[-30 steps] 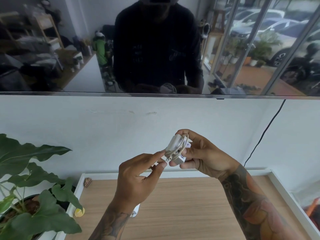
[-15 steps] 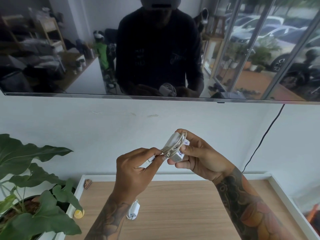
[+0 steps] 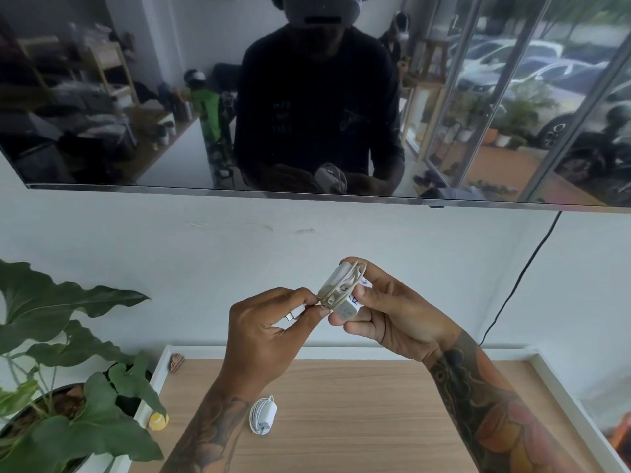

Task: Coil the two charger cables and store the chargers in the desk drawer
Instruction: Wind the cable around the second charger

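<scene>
My right hand [image 3: 386,312] grips a white charger [image 3: 341,291] with its cable wound around the body, held above the wooden desk top [image 3: 358,414]. My left hand [image 3: 266,332] pinches the cable's free end, and the metal plug [image 3: 295,315] shows between thumb and fingers right beside the charger. A second white charger [image 3: 263,415], its cable coiled around it, lies on the desk below my left forearm. No drawer is visible.
A large-leaved potted plant [image 3: 65,363] stands left of the desk. A small yellow object [image 3: 158,421] and a brown shell-like item [image 3: 176,361] sit at the desk's left rim. A wall screen [image 3: 307,97] hangs above; a black cord [image 3: 519,278] runs down the wall at right.
My left hand closed tighter on the cable end and pulled it in against the charger. The view tilted down, so the second coiled charger on the desk came into sight.
</scene>
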